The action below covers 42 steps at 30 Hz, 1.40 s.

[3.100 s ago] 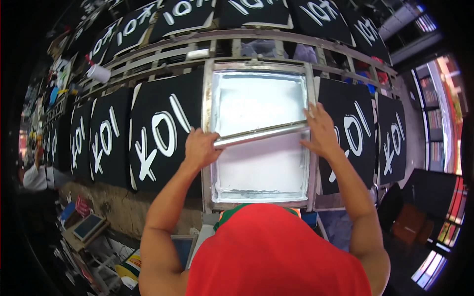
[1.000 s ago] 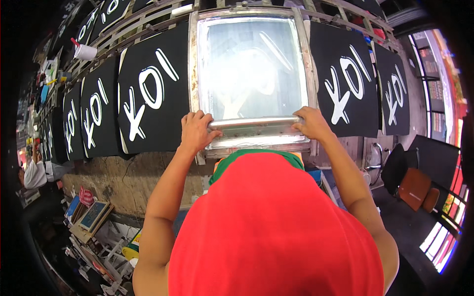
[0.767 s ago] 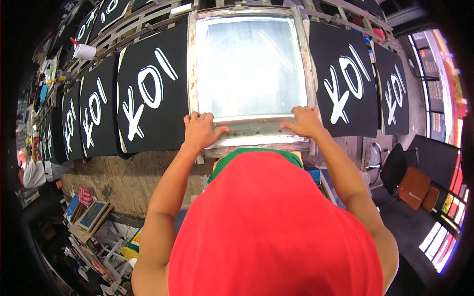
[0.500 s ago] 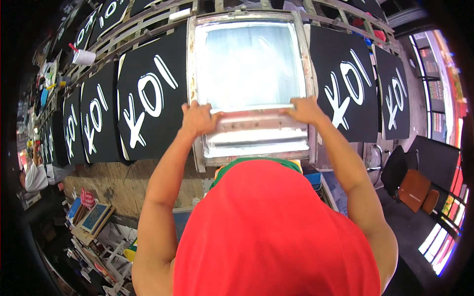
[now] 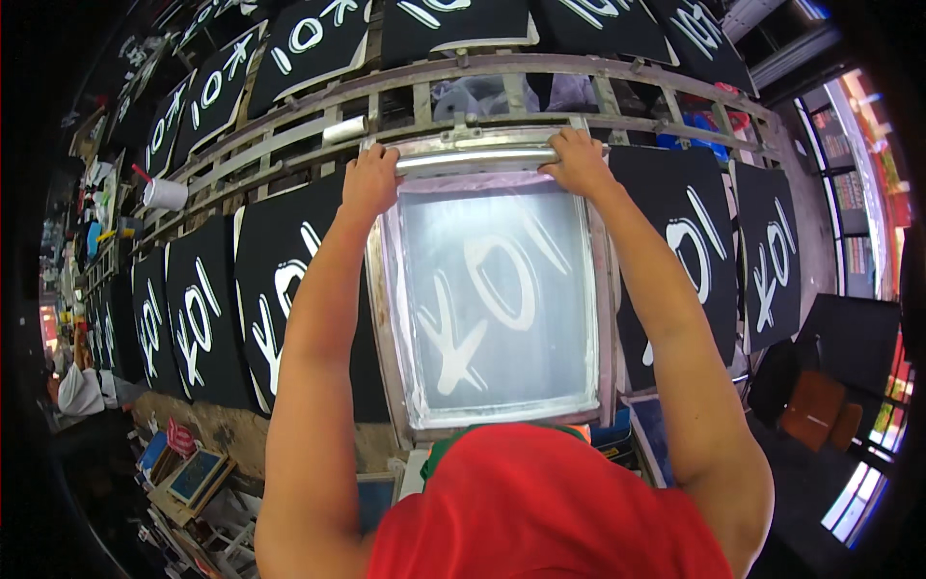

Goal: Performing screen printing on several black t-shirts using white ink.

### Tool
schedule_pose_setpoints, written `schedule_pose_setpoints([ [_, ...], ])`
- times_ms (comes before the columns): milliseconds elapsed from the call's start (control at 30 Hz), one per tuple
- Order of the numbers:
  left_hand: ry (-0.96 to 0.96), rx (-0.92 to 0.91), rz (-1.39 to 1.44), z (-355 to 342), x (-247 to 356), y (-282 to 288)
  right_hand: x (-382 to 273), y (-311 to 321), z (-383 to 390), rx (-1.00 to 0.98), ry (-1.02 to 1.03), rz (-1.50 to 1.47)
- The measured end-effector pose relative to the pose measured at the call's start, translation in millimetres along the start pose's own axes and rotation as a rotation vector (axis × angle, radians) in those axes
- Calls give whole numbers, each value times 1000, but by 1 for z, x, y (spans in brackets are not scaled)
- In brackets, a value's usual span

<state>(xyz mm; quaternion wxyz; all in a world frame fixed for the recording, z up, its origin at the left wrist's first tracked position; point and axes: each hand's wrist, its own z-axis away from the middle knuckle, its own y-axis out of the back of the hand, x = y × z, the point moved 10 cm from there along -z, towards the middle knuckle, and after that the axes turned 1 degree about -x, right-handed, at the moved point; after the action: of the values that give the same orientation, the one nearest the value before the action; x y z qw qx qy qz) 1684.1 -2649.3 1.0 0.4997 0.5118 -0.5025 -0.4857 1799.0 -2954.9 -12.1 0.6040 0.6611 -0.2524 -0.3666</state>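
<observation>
A silk-screen frame (image 5: 602, 367) lies flat before me, its pale mesh (image 5: 516, 357) showing white brush-style lettering. Across the frame's far end runs a squeegee (image 5: 473, 162), gripped at both ends. My left hand (image 5: 372, 181) is closed around its left end, fingers curled over the top. On the right end, my right hand (image 5: 581, 162) grips in the same way. White ink (image 5: 502, 417) lines the mesh border, thickest along the near edge. Whatever lies beneath the screen is mostly hidden by it.
Black printed panels (image 5: 200, 309) with white lettering flank the screen, and more panels (image 5: 313, 48) lie beyond the slatted metal rail (image 5: 424, 101). A white cup (image 5: 166, 194) with a red stick stands at the left. Chairs (image 5: 815, 405) are at the right.
Both hands have carried the squeegee from the near part of the screen to its far end. White lettering now shows through the mesh, where glare was before. My view has tilted farther forward.
</observation>
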Motion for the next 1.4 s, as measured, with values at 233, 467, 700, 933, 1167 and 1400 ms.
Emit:
schedule_pose_setpoints([
  [233,108,-297,62,6,-10,-26,8,-12,5,-335,-102,30],
  [467,-33,-121,142,194,55,-16,-51,-33,187,-395,-54,-22],
  [700,10,-74,230,398,134,-10,-102,-40,417,-197,-61,19],
  [933,13,-124,168,229,66,-2,-58,-17,228,-262,-5,-44],
  [1167,87,4,46,13,0,-12,13,5,5,-153,-52,75],
  [1400,12,-57,34,126,25,-53,0,-67,113,-165,-130,-4],
])
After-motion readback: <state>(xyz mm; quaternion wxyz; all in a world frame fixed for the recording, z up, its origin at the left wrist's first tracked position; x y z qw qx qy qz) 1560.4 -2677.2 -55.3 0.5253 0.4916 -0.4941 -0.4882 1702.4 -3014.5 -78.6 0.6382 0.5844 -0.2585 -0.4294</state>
